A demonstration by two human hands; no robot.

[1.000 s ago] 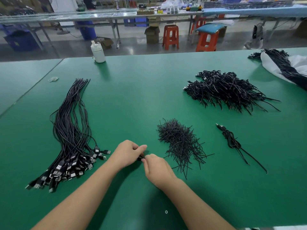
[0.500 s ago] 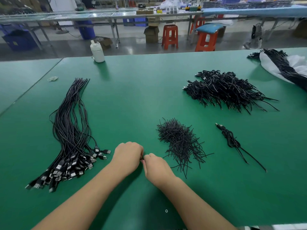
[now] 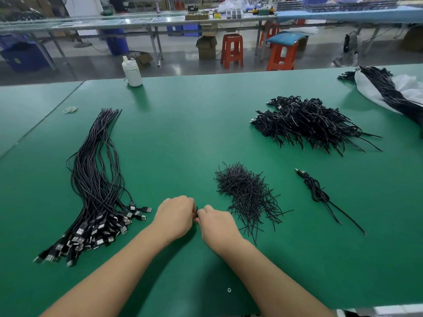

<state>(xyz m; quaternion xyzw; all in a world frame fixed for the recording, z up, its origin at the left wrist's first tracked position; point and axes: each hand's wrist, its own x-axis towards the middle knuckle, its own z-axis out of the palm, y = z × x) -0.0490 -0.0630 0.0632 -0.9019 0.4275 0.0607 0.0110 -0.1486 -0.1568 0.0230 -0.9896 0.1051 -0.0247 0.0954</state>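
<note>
Left hand [image 3: 175,215] & right hand [image 3: 217,225] both pinch black wire bit [image 3: 196,211] btwn them.

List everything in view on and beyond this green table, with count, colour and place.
table: one, green, foreground.
straight cables: one bundle, black, left.
short ties: one pile, black, centre.
coiled cables: one heap, black, far right.
tied cable: one, black, right of ties.
bottle: one, white, far edge.
rubber bands: few, pale, far left.
bag: one, white, right edge, holding cables.
stools: at least two, orange, beyond table.
black piece: one, between the grips.
left grip: one, bare, pinching the piece.
right grip: one, bare, pinching it too.
</note>
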